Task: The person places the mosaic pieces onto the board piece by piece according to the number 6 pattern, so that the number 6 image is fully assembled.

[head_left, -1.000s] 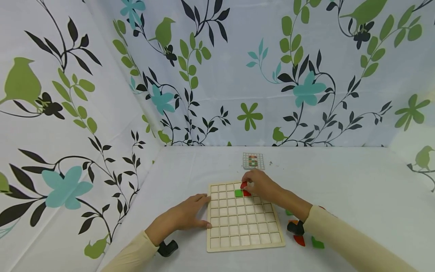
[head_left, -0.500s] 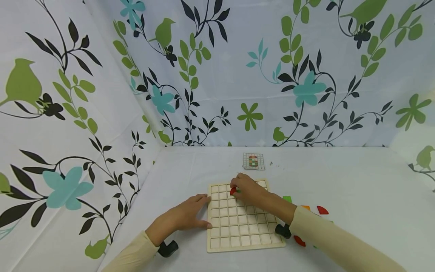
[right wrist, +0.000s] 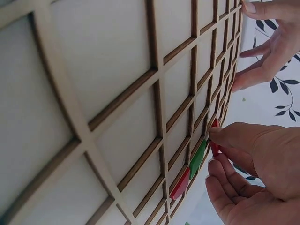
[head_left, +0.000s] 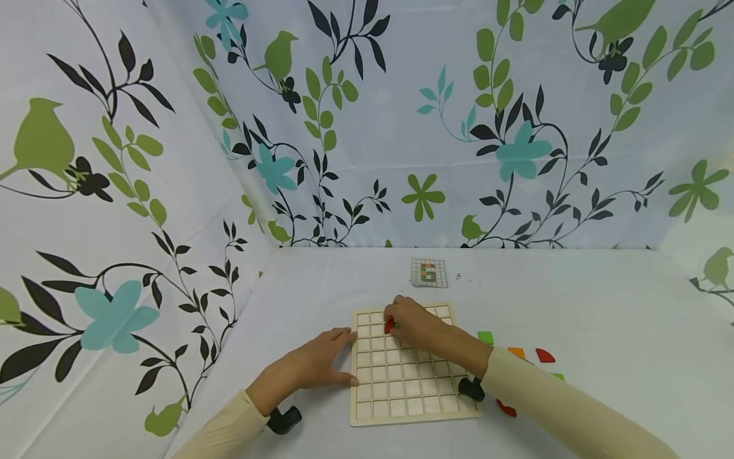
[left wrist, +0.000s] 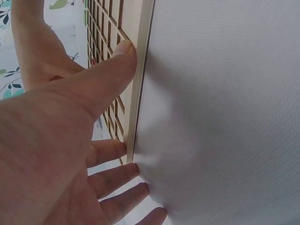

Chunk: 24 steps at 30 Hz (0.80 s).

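A wooden grid board point(head_left: 410, 387) with square cells lies on the white table. My right hand point(head_left: 418, 325) is over its far rows and pinches a red tile with a curved edge point(right wrist: 215, 146) between thumb and finger, at a cell of the grid. Beside that tile, in the right wrist view, a green square tile point(right wrist: 198, 158) and another red tile point(right wrist: 180, 183) sit in neighbouring cells; in the head view the right hand hides both. My left hand point(head_left: 314, 362) rests at the board's left edge, its thumb on the rim and its fingers spread along the side.
Behind the board lies a small card point(head_left: 429, 273) printed with a coloured grid pattern. To the right are loose tiles: green point(head_left: 485, 337), orange point(head_left: 517, 352), red point(head_left: 545, 356) and others partly under the right sleeve point(head_left: 550, 395). A patterned cloth point(head_left: 355, 127) hangs behind the table.
My right hand has moved left along the board with the red tile, from over the other red tile to the far side of the green one. The left hand has stayed put.
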### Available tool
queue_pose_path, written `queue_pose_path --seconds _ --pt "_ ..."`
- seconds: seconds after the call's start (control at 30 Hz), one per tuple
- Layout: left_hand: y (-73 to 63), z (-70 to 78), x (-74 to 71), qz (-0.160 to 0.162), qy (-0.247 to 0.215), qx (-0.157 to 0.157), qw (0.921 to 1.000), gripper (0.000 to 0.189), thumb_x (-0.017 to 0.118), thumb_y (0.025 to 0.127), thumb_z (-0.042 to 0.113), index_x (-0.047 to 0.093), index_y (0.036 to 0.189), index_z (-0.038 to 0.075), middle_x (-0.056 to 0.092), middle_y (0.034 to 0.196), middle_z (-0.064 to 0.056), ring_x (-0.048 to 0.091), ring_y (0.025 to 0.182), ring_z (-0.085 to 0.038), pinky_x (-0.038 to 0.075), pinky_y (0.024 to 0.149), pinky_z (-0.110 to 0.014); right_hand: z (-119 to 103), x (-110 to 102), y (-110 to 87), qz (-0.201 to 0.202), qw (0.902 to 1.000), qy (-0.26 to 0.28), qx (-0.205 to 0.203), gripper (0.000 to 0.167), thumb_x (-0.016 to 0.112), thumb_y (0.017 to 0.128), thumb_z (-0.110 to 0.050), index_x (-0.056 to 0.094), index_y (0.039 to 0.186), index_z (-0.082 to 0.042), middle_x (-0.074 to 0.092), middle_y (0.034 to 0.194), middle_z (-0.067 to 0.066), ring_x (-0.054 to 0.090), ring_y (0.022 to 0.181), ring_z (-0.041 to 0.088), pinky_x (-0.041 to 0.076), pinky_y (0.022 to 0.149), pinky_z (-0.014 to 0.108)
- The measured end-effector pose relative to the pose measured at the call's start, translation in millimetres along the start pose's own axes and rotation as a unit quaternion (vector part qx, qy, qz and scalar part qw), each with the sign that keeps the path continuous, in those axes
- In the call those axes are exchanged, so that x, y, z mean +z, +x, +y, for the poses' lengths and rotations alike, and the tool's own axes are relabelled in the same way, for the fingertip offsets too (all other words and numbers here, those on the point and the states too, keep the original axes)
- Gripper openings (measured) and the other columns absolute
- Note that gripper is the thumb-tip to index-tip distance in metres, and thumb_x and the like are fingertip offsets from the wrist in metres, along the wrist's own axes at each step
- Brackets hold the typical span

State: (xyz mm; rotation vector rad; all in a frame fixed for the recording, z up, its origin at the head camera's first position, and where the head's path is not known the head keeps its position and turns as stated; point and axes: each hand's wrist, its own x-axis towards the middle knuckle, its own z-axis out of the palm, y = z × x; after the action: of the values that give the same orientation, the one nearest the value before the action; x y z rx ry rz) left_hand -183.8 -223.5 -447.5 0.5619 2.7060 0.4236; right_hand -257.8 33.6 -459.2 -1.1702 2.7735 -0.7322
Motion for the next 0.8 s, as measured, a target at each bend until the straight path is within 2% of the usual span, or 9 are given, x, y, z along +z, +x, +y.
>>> queue_pose_path --seconds 0.57,0.8 --pt "1.3 -1.3 0.7 0.003 0.005 0.000 1.0000 0.097 0.080 0.088 0.060 0.040 0.163 0.013 0.036 0.169 -0.014 0.036 0.155 -0.038 0.039 0.123 -0.055 -0.3 -7.4 0.2 -0.049 0.9964 0.050 0.048 0.010 0.077 0.096 -0.006 0.074 0.105 -0.004 0.062 0.102 0.007 0.056 0.092 0.016 0.055 0.084 0.038" --pt "0.7 0.1 -0.1 -0.001 0.002 -0.003 1.0000 0.097 0.080 0.088 0.059 0.040 0.163 0.013 0.035 0.169 -0.014 0.035 0.155 -0.038 0.038 0.123 -0.055 4.3 -3.9 -1.4 -0.046 0.9978 0.036 0.031 0.008 0.078 0.096 -0.008 0.077 0.104 -0.005 0.061 0.098 0.005 0.057 0.090 0.016 0.056 0.082 0.035"
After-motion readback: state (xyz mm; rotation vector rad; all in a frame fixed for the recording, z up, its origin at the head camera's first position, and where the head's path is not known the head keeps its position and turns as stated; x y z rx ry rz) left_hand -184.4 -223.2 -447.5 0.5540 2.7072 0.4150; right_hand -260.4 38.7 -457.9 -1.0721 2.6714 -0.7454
